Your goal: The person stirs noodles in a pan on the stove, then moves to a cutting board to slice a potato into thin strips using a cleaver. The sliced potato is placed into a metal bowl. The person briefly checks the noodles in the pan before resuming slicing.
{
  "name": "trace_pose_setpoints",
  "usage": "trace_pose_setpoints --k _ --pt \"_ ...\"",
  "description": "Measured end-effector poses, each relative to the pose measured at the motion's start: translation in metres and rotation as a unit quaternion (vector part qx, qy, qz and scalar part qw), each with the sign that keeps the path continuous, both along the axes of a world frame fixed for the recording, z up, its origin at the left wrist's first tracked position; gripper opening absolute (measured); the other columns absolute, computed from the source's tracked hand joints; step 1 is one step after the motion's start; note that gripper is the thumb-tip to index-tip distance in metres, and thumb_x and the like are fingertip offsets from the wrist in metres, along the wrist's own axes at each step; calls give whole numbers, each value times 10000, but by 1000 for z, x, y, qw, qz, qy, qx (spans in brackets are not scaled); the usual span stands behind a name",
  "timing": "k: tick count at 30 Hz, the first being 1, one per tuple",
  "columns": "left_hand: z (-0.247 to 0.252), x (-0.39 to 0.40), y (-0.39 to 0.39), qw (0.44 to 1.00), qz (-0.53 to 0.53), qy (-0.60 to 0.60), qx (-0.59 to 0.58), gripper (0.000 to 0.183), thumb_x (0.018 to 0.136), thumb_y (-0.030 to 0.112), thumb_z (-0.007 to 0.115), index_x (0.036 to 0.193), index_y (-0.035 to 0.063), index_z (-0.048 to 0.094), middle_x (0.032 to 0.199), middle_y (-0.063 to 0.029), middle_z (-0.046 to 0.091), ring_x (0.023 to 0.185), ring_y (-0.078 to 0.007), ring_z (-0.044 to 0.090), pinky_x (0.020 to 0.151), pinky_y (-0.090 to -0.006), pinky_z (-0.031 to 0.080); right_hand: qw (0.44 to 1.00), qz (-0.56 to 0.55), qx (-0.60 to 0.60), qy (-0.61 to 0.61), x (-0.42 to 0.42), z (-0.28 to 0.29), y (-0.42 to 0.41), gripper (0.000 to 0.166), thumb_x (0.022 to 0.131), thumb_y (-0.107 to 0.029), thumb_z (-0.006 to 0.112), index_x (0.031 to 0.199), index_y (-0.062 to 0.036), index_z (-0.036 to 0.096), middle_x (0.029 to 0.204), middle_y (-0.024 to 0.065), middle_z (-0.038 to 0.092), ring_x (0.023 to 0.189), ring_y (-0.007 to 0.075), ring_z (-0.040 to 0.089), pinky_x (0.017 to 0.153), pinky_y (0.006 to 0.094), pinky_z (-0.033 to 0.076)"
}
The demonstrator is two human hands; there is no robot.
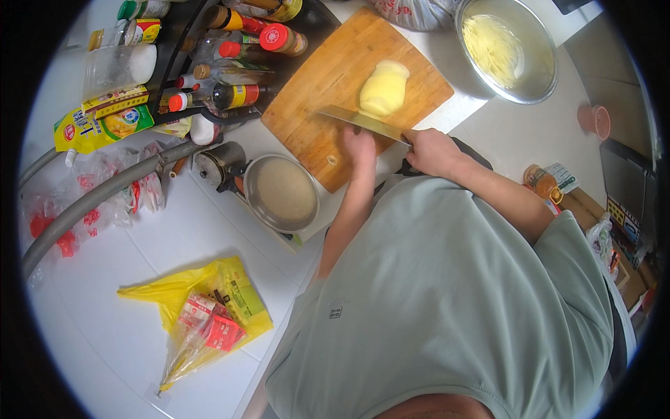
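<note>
A peeled potato [383, 88], with what look like sliced layers, lies on the wooden cutting board [314, 89]. My right hand [432, 151] grips a cleaver [366, 124] at its handle end. The blade runs left across the board, on the near side of the potato. My left hand [361, 145] is at the near side of the blade, close to its middle. Its fingertips are hidden by the blade, so whether they hold anything is unclear. A small pale scrap [331, 160] rests near the board's front corner.
A metal bowl [544, 78] of potato shreds in water stands at the far right. Seasoning bottles [235, 97] crowd a black rack on the left. A pan [315, 209] with pale contents sits beside the board, near a metal pot [222, 160]. A yellow plastic bag [241, 272] lies lower left.
</note>
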State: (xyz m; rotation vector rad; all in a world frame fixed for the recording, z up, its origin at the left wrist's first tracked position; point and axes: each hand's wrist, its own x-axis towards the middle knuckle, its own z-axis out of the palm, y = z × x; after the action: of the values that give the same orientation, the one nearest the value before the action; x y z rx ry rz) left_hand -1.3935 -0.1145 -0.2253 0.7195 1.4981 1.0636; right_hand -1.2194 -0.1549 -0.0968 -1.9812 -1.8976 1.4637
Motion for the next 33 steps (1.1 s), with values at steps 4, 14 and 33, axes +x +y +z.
trace_pose_setpoints --k 4,14,33 --pt "6 2 -1 1000 -5 1 -10 231 916 50 636 1138 -14 638 1093 -59 680 994 -151 607 881 -287 465 1000 4 9 -2 0 -4 0 331 790 -120 587 1097 -16 660 863 249 679 826 412 662 775 480 538" --pt "6 3 0 1000 3 -21 -3 189 926 51 633 1100 -22 639 1060 -56 674 954 -129 591 847 -268 467 1000 6 11 8 -7 -8 15 324 777 -129 581 1069 -18 667 849 236 685 831 400 666 774 483 534" --pt "-10 -10 -5 999 -38 -4 -9 325 942 130 675 1190 -75 633 1094 -83 692 972 -122 614 877 -262 483 999 40 -8 -2 -25 -41 58 311 807 -213 602 973 35 690 961 262 696 924 408 676 844 461 539"
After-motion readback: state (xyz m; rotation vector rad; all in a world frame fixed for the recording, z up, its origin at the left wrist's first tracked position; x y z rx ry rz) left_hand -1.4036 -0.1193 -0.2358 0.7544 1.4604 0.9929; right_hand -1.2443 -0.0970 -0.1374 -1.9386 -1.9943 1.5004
